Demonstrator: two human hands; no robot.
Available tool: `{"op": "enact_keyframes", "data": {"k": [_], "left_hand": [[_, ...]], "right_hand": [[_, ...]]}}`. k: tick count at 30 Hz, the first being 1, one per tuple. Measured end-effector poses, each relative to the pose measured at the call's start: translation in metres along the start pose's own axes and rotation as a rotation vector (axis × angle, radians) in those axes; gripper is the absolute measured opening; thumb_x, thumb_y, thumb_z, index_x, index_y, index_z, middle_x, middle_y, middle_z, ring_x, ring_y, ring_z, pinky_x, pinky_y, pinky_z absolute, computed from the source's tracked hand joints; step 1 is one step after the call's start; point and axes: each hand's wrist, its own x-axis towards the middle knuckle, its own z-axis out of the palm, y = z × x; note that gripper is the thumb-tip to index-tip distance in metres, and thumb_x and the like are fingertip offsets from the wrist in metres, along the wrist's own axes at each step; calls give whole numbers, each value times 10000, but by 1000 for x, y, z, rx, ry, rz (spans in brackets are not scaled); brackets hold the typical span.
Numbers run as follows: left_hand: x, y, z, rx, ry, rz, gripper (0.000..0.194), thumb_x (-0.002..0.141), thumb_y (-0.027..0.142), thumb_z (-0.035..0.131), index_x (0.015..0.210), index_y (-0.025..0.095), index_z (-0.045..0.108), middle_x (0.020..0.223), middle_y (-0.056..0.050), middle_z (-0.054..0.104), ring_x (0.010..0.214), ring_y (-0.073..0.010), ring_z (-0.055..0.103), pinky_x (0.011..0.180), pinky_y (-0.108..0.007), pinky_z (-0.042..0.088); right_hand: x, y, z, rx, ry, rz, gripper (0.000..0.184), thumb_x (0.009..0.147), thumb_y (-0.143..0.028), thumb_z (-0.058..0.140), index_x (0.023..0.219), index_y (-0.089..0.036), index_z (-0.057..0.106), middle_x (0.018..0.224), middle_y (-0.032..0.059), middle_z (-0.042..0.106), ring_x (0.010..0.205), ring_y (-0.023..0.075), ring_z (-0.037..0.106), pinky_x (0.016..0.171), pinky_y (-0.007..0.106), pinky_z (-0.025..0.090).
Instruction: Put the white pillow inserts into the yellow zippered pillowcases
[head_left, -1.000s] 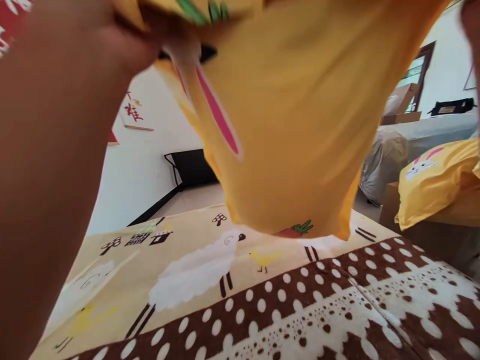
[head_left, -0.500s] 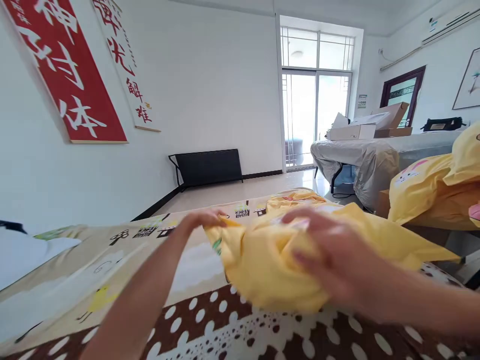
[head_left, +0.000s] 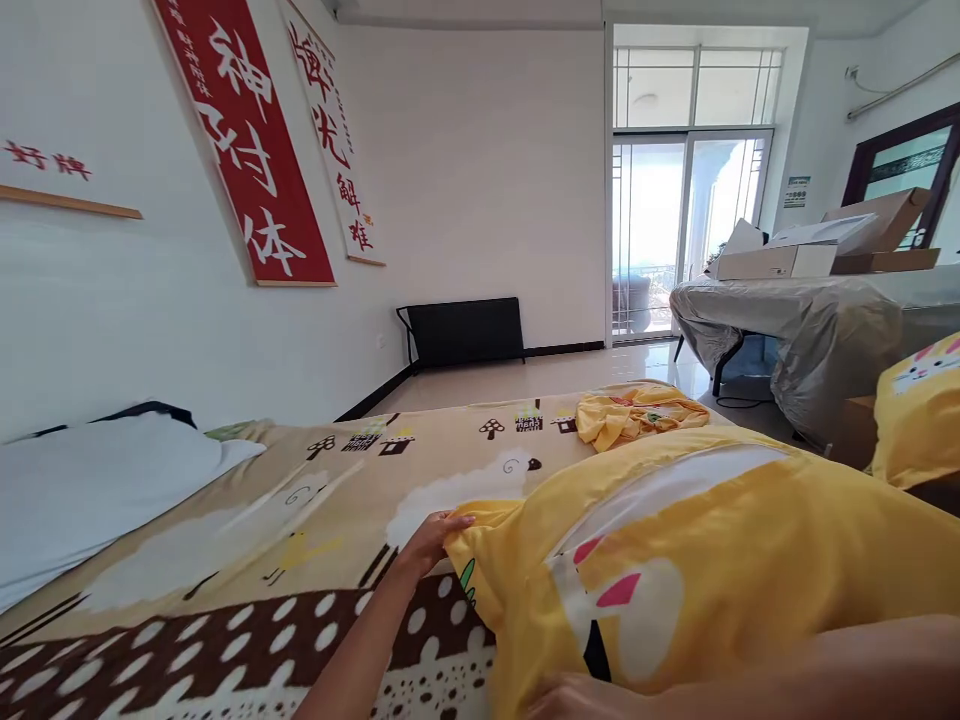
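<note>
A yellow pillowcase (head_left: 712,560) with a printed white rabbit lies spread and bulging on the bed, filled out by something inside. A white strip (head_left: 675,490), which looks like the pillow inside, shows through a long gap in it. My left hand (head_left: 435,535) pinches the case's near-left corner, by the green leaf print. At the bottom edge of the view my right hand (head_left: 574,695) is closed on the case's lower edge, its fingers partly cut off. Crumpled yellow fabric (head_left: 637,412) lies just beyond the case.
A patterned blanket (head_left: 442,450) covers the bed. White bedding (head_left: 112,490) lies at left, another yellow pillow (head_left: 919,410) at right. Behind stand a plastic-covered table (head_left: 795,300) with boxes (head_left: 772,262), and a black folded panel (head_left: 466,332) against the wall.
The bunched yellow case has been spread out and turned toward me, showing its rabbit print. My right hand has moved down and nearer; my left still holds the corner. The view has swung left.
</note>
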Motion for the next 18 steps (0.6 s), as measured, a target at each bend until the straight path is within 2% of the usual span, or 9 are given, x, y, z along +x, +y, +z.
{"op": "enact_keyframes", "data": {"k": [3,6,7,9,11,12,14,16,18], "left_hand": [[3,3,14,-197,-3,34,303,538,323,753,736,124,640,723,-76,701,681,-190,649,642,-266,506],[-1,19,33,-335,-9,89,269,581,291,733,761,121,630,739,-83,702,678,-192,653,665,-281,519],[-4,26,40,-369,-16,108,273,589,284,735,782,122,631,755,-82,703,685,-193,653,673,-286,522],[-13,42,54,-415,-37,143,285,598,282,744,813,131,634,767,-70,700,688,-190,650,676,-289,520],[-23,59,67,-439,-60,169,290,596,294,754,815,147,633,733,-52,688,652,-189,635,641,-294,511],[-29,66,73,-441,-69,178,281,590,299,756,797,155,630,693,-41,674,615,-184,619,609,-294,500],[-40,80,83,-435,-84,188,243,578,306,748,725,164,615,586,-11,618,523,-159,560,538,-285,462],[-50,91,93,-409,-97,194,221,568,313,731,628,169,575,504,17,538,458,-121,476,490,-270,416],[-59,100,102,-338,-103,220,243,560,326,714,569,177,522,488,30,486,450,-98,418,473,-258,382]], "right_hand": [[-3,-7,1,-255,273,-64,274,913,-212,451,641,-188,469,540,-45,561,472,65,458,525,184,381],[-4,-22,-30,-379,470,-57,245,915,-168,389,687,-192,476,555,-25,540,508,97,446,546,231,371],[-5,-26,-45,-337,495,-2,201,909,-163,386,743,-194,495,588,-17,553,534,105,458,553,234,371],[-5,-28,-76,-185,531,213,142,889,-173,406,964,-196,524,688,-4,598,602,119,500,578,233,382],[-5,-18,-103,-62,549,478,304,849,-188,469,1151,-202,489,789,7,632,689,133,536,625,237,393],[-4,-9,-114,-32,530,591,327,823,-200,506,1151,-205,509,804,7,635,717,142,541,641,245,389],[-2,13,-129,12,471,743,175,777,-237,567,939,-181,605,756,5,617,717,152,525,635,250,366],[0,34,-137,59,421,806,99,754,-244,584,705,-158,581,697,0,587,687,141,499,603,241,334],[1,50,-136,48,415,814,151,760,-239,573,639,-156,536,656,-12,555,657,124,468,583,234,303]]}}
